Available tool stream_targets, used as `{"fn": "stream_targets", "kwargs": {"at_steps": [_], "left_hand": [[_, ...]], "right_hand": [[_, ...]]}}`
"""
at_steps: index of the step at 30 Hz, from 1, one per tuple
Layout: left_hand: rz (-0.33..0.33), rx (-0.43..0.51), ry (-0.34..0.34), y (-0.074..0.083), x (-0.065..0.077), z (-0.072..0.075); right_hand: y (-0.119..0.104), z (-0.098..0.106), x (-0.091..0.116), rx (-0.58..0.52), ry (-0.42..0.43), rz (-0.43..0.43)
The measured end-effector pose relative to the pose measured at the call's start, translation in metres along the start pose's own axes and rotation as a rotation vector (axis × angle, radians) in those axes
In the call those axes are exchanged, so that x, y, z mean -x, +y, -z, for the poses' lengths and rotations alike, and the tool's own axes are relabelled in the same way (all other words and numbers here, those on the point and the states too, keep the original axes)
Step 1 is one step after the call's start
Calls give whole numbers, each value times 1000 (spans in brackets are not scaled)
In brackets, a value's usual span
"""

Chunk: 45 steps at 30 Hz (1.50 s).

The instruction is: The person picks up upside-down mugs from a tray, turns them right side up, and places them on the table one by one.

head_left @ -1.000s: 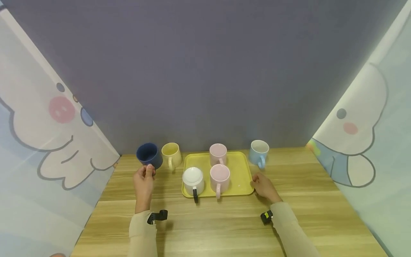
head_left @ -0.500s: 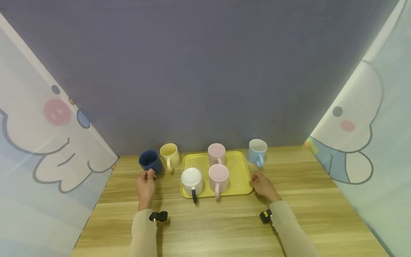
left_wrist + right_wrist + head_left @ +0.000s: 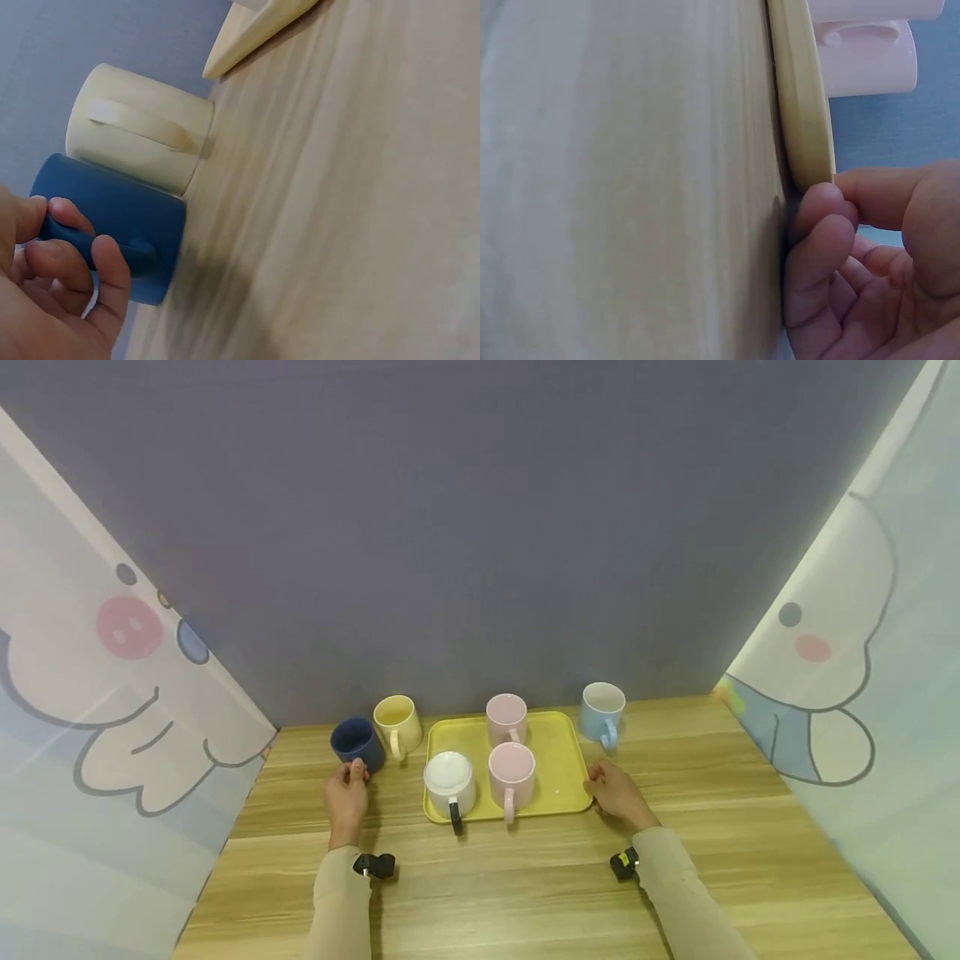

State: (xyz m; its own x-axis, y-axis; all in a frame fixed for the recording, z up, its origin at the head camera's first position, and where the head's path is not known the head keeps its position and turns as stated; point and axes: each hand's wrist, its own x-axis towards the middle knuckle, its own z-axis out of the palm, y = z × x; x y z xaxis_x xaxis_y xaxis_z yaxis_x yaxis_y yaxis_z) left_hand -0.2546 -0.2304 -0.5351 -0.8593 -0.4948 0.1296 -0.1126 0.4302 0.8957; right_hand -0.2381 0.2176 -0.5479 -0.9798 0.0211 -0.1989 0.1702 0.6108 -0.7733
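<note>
My left hand (image 3: 347,797) grips the handle of a dark blue mug (image 3: 357,743), fingers curled round it in the left wrist view, where the blue mug (image 3: 127,214) stands close beside a pale yellow mug (image 3: 139,127). My right hand (image 3: 617,793) pinches the front right corner of a yellow tray (image 3: 558,768); the right wrist view shows thumb and fingertips at the tray's rim (image 3: 802,97). On the tray stand two pink mugs, the front one (image 3: 512,777) and the back one (image 3: 507,718), and a white mug (image 3: 448,783) with a black handle.
A light blue mug (image 3: 602,714) stands behind the right hand, just off the tray's back right corner. A grey wall (image 3: 480,568) rises behind the wooden table (image 3: 495,885). Printed cartoon panels (image 3: 832,643) flank both sides. Each wrist carries a small black camera.
My left hand has drawn the blue mug toward me and slightly right, away from the back wall. My right hand stays at the tray's corner. The view has shifted slightly.
</note>
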Motion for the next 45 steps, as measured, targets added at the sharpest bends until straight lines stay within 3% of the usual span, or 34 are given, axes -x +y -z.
{"fn": "stream_targets", "kwargs": {"at_steps": [5,20,35,45], "left_hand": [[10,-51,-26,-1,-4,1],[9,-64,-30,1,-7,1],[-4,-36,20,2,12,8],[-41,-48,109,2,31,14]], "right_hand": [[-2,2,2,-5,-4,-2],[-4,1,0,-38,-7,-15],[-4,3,3,-28,-14,6],[-1,4,1,-32,-25,1]]}}
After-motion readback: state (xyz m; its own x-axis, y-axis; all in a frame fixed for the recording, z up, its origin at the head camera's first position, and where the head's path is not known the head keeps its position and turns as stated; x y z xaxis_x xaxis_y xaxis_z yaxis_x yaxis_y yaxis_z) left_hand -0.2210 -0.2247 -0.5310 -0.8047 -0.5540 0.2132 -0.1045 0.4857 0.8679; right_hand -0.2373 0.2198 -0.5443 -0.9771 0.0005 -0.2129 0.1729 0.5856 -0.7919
